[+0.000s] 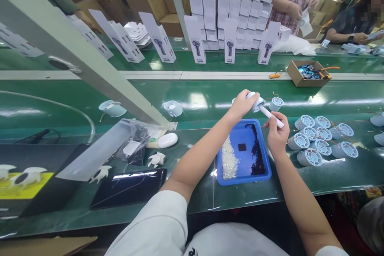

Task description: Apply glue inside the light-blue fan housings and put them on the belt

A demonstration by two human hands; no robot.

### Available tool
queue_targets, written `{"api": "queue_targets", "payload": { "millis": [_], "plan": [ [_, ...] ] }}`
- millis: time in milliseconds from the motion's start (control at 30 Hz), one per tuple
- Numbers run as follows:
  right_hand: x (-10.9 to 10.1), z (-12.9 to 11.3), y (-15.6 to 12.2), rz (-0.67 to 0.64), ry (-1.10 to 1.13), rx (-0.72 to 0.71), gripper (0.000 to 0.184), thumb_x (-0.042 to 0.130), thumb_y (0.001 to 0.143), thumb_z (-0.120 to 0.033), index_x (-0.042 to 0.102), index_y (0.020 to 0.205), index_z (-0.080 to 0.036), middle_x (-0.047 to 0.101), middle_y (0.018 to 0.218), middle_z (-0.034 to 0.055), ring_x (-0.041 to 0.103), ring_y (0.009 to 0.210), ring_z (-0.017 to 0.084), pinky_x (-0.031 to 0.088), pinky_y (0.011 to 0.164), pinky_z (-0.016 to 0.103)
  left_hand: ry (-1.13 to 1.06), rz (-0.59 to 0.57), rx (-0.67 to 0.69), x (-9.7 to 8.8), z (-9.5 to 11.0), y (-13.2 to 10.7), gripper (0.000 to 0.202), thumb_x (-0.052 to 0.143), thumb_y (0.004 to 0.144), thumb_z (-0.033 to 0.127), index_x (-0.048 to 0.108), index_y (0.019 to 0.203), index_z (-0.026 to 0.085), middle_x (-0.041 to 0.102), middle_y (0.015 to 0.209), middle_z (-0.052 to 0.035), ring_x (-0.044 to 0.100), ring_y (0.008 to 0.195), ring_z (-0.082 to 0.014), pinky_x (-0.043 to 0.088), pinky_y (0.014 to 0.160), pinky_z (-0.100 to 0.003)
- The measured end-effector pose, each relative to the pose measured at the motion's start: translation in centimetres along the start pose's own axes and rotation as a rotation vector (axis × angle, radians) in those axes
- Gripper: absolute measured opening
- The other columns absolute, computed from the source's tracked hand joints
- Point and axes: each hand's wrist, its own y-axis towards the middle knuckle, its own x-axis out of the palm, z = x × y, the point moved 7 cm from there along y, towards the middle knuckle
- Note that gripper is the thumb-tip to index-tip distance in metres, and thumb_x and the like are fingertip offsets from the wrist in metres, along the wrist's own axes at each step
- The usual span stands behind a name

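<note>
My left hand is closed around a light blue-white cylindrical fan housing, its open end turned toward the right. In my right hand a white rod is pinched, its tip at the mouth of the housing; how far it reaches in cannot be made out. Below both hands lies a blue tray. It holds a pile of small white parts, a strip of small dark parts and a black square between them. Another housing with wires stands just beyond my right hand.
Several wired housings cluster at right; a single housing sits left. A cardboard box holds blue pieces and orange-handled pliers. A slanted metal post crosses the left. White product boxes line the back, where other people work.
</note>
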Motion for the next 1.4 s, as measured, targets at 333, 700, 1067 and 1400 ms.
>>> {"api": "queue_targets", "payload": {
  "millis": [333, 700, 1067, 1400],
  "plan": [
    [3.3, 0.5, -1.9, -0.434, -0.136, 0.087, 0.044, 0.049, 0.09, -0.058, 0.066, 0.095, -0.018, 0.035, 0.05, -0.0076, 0.031, 0.043, 0.009, 0.026, 0.043, 0.025, -0.414, 0.221, 0.138, -0.1, -0.5, -0.8, 0.043, 0.053, 0.09, 0.02, 0.024, 0.059, 0.019, 0.026, 0.058, 0.0054, 0.03, 0.051, -0.0056, 0.03, 0.052, -0.02],
    [3.1, 0.1, -1.9, -0.378, 0.021, 0.13, 0.05, 0.046, 0.089, -0.065, 0.064, 0.1, -0.019, 0.032, 0.051, -0.0084, 0.028, 0.042, 0.009, 0.025, 0.041, 0.025, -0.194, 0.112, 0.27, 0.7, 1.8, -2.1, 0.035, 0.059, 0.089, 0.025, 0.035, 0.063, 0.019, 0.043, 0.07, 0.0021, 0.047, 0.072, -0.0101, 0.042, 0.07, -0.023],
    [2.5, 0.8, -0.7, -0.315, -0.18, 0.161, 0.019, 0.061, 0.08, -0.035, 0.059, 0.093, -0.021, 0.034, 0.046, -0.012, 0.033, 0.041, 0.008, 0.028, 0.043, 0.023, 1.078, 0.003, 0.186, -6.9, 0.2, 3.8, 0.04, 0.073, 0.072, 0.028, 0.056, 0.107, 0.02, 0.059, 0.111, -0.0127, 0.054, 0.114, -0.0347, 0.044, 0.095, -0.046],
    [4.2, 1.5, -2.0, -0.424, 0.064, 0.265, 0.032, 0.073, 0.074, -0.049, 0.059, 0.08, -0.021, 0.061, 0.059, -0.0046, 0.059, 0.05, 0.012, 0.052, 0.049, 0.027, 0.884, -0.314, 0.433, -1.7, -4.3, 4.0, 0.022, 0.06, 0.077, 0.014, 0.067, 0.094, 0.026, 0.06, 0.116, -0.0063, 0.051, 0.115, -0.0254, 0.02, 0.121, -0.046]
  ]
}}
